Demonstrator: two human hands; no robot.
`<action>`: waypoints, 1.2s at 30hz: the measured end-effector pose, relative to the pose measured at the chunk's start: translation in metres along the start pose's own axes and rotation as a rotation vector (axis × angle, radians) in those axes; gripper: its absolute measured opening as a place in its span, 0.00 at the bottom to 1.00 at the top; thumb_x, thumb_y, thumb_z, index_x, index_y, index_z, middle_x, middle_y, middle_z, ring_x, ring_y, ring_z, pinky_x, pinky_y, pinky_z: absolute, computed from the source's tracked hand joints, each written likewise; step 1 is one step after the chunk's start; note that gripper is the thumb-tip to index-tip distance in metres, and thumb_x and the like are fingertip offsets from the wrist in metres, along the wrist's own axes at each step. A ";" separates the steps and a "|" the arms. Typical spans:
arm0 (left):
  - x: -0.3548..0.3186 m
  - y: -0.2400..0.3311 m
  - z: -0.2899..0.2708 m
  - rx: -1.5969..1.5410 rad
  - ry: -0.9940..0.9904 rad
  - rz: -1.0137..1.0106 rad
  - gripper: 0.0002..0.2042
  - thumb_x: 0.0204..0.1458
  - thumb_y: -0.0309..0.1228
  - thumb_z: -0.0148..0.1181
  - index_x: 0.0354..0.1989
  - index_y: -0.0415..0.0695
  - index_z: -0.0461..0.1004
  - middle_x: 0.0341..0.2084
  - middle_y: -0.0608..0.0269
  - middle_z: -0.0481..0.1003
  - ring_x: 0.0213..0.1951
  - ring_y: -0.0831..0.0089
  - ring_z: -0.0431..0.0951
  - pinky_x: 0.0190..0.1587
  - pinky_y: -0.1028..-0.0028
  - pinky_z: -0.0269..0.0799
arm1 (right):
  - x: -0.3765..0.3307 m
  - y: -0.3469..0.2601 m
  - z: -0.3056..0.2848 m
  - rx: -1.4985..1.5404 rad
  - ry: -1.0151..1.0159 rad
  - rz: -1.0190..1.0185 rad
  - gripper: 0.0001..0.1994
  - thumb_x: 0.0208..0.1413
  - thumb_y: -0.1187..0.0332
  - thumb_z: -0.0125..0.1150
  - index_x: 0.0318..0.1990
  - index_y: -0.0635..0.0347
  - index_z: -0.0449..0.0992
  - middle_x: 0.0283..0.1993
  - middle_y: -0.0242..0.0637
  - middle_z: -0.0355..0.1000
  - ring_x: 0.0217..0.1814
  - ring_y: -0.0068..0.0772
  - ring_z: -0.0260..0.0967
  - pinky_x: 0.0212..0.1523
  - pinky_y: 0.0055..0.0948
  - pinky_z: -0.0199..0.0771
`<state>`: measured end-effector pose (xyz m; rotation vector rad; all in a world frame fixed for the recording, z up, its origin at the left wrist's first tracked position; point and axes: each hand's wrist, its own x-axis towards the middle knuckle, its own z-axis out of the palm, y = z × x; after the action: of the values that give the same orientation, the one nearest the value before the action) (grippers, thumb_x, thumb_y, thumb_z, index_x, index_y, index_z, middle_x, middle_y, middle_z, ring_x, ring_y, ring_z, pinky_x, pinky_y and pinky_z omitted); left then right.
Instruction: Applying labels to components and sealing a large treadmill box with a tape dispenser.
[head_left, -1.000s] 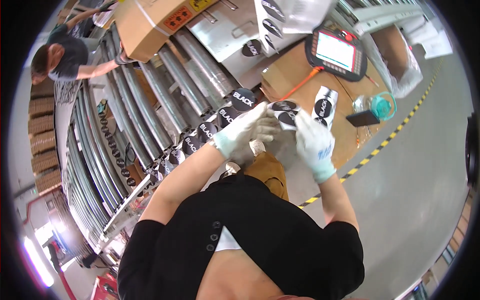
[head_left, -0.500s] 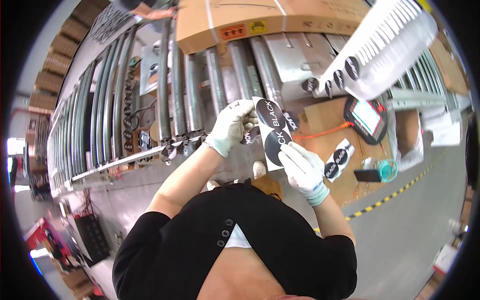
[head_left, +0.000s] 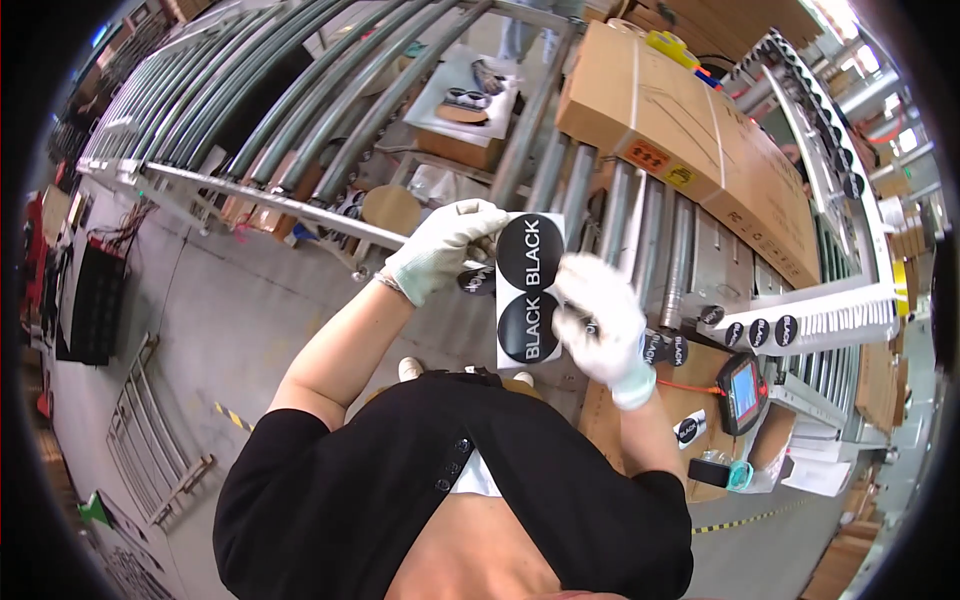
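Observation:
Both hands wear white gloves and hold up a white sticker sheet (head_left: pixel 529 290) that carries two round black labels, one above the other. My left hand (head_left: pixel 440 245) pinches the sheet's upper left edge. My right hand (head_left: pixel 600 315) grips its right side, fingers against the lower label. The sheet hangs in front of a roller conveyor (head_left: pixel 610 215), above the floor.
A large sealed cardboard box (head_left: pixel 690 130) lies on the rollers at upper right. More black round labels (head_left: pixel 760 330) line a rail at right. A handheld scanner with a red rim (head_left: pixel 742 390) rests on a cardboard surface. Grey roller racks (head_left: pixel 260 90) fill the upper left.
The view has swung round, so the conveyor and box sit differently in frame. Both hands still hold the sticker sheet, which now faces me flat and upright.

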<state>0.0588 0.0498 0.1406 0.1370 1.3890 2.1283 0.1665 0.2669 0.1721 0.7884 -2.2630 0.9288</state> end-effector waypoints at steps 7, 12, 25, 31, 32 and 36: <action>-0.041 0.041 -0.069 -0.195 0.042 -0.119 0.05 0.54 0.35 0.57 0.30 0.49 0.74 0.22 0.77 0.70 0.22 0.88 0.65 0.24 0.85 0.58 | 0.112 -0.001 0.110 -0.121 -0.131 -0.153 0.26 0.29 0.71 0.67 0.44 0.53 0.74 0.55 0.36 0.68 0.58 0.43 0.63 0.56 0.41 0.62; -0.027 0.053 -0.100 -0.170 0.194 -0.167 0.06 0.53 0.33 0.57 0.27 0.48 0.74 0.18 0.76 0.67 0.20 0.87 0.61 0.24 0.84 0.54 | 0.137 0.018 0.151 -0.113 -0.197 -0.190 0.22 0.29 0.73 0.65 0.40 0.55 0.74 0.52 0.35 0.70 0.57 0.41 0.64 0.56 0.41 0.63; 0.067 0.058 -0.183 -0.153 0.654 -0.234 0.06 0.48 0.31 0.59 0.23 0.44 0.73 0.17 0.70 0.69 0.19 0.83 0.66 0.20 0.84 0.59 | 0.188 0.137 0.228 0.346 -0.188 -0.205 0.17 0.30 0.75 0.68 0.34 0.54 0.75 0.40 0.33 0.75 0.50 0.44 0.69 0.53 0.39 0.66; 0.056 0.066 -0.328 -0.379 0.718 -0.042 0.14 0.56 0.28 0.45 0.44 0.31 0.70 0.40 0.51 0.76 0.42 0.62 0.77 0.52 0.64 0.71 | 0.176 0.191 0.287 1.068 -0.064 0.796 0.17 0.47 0.77 0.66 0.45 0.62 0.70 0.31 0.29 0.70 0.34 0.17 0.66 0.40 0.21 0.68; 0.048 0.073 -0.349 -0.509 0.744 -0.010 0.15 0.58 0.30 0.43 0.45 0.33 0.70 0.41 0.51 0.76 0.45 0.60 0.76 0.54 0.62 0.69 | 0.176 0.203 0.303 1.101 -0.028 0.844 0.21 0.47 0.76 0.66 0.49 0.63 0.68 0.29 0.30 0.69 0.32 0.17 0.65 0.36 0.19 0.68; 0.034 0.102 -0.375 -0.568 0.778 -0.023 0.15 0.59 0.31 0.40 0.47 0.37 0.69 0.44 0.53 0.74 0.50 0.62 0.74 0.55 0.62 0.68 | 0.124 0.239 0.394 1.107 -0.391 1.096 0.38 0.44 0.74 0.69 0.63 0.67 0.55 0.39 0.41 0.70 0.39 0.26 0.68 0.40 0.23 0.70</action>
<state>-0.1569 -0.2627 0.0521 -1.0101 1.0554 2.5800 -0.1891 0.0739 -0.0806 -0.0379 -2.3288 2.8561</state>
